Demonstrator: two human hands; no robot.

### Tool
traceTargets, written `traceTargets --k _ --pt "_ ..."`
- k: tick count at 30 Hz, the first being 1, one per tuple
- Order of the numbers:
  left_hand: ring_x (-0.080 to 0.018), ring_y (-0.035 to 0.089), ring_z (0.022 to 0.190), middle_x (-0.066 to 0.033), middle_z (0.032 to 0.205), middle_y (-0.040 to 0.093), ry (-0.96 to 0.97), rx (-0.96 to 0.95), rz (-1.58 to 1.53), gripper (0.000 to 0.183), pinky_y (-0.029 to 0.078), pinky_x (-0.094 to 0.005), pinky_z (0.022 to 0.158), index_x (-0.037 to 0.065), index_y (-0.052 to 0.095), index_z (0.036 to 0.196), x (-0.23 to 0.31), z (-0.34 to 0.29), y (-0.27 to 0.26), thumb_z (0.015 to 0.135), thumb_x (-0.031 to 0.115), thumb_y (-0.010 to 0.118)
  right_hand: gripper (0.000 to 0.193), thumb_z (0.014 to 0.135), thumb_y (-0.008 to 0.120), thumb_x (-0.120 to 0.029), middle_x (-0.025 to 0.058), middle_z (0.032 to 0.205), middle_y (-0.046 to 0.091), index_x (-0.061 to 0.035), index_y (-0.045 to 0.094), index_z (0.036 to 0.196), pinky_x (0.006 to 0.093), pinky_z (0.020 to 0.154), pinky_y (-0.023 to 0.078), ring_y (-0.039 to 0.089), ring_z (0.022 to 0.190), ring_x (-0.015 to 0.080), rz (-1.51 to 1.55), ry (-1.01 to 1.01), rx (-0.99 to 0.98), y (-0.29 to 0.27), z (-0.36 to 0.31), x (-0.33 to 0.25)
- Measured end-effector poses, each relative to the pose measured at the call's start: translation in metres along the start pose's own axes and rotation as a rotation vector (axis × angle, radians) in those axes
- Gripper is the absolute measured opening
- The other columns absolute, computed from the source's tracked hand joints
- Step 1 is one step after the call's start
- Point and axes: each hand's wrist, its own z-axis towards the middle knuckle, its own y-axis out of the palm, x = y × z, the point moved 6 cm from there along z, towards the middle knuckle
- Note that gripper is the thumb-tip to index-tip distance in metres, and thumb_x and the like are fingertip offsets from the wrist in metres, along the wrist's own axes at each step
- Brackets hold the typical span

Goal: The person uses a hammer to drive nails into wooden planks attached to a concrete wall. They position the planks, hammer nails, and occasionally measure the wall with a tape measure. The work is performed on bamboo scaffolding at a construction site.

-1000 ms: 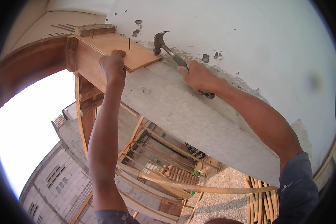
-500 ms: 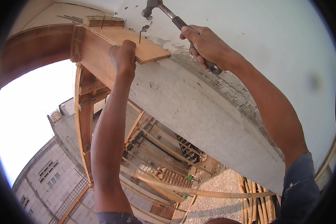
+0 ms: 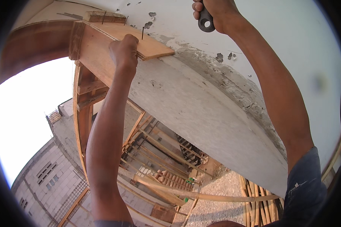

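Note:
In my right hand [image 3: 220, 14], raised to the top edge of the picture, is a hammer [image 3: 205, 18]; only the dark end of its handle shows, the head being out of view. My left hand [image 3: 124, 53] is closed at the near edge of a plywood board [image 3: 155, 48], its fingertips hidden beneath. Just beyond that fist a nail [image 3: 143, 33] stands upright in the board. Two more nails stick up farther left, by a short wood block [image 3: 104, 17]. The board lies over the end of a grey concrete beam [image 3: 201, 109].
Curved wooden formwork [image 3: 38, 45] runs off to the left. A white wall [image 3: 291, 38] with chipped plaster rises beyond the beam. Far below are bamboo poles [image 3: 255, 200], a long pole [image 3: 212, 196] and gravel [image 3: 223, 189]. A block building [image 3: 45, 174] stands at lower left.
My right hand has swung up and away from the board, carrying the hammer's head out of the picture. The left hand keeps its place on the board's edge.

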Motion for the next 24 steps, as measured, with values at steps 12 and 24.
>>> traceTargets --k 12,24 --pt "-0.0212 0.055 0.071 -0.0177 0.089 0.057 -0.087 0.085 -0.122 0.034 0.044 -0.0364 0.056 -0.018 0.055 0.095 -0.001 -0.008 0.0 0.072 0.004 0.065 0.045 0.105 0.039 -0.04 -0.0006 0.057 0.043 -0.008 0.049 0.075 0.0261 0.039 0.045 0.047 0.042 0.0082 -0.74 0.043 -0.299 -0.038 -0.014 0.018" --pt "-0.0275 0.062 0.085 -0.0248 0.105 0.058 -0.122 0.121 -0.203 0.047 0.052 -0.0377 0.073 -0.02 0.05 0.112 -0.008 -0.009 0.004 0.074 0.004 0.064 0.068 0.074 0.087 -0.026 0.0008 0.053 0.051 0.0124 0.053 0.119 0.027 0.032 0.038 0.047 0.034 0.0125 -0.488 0.385 -0.468 0.002 -0.07 0.107"
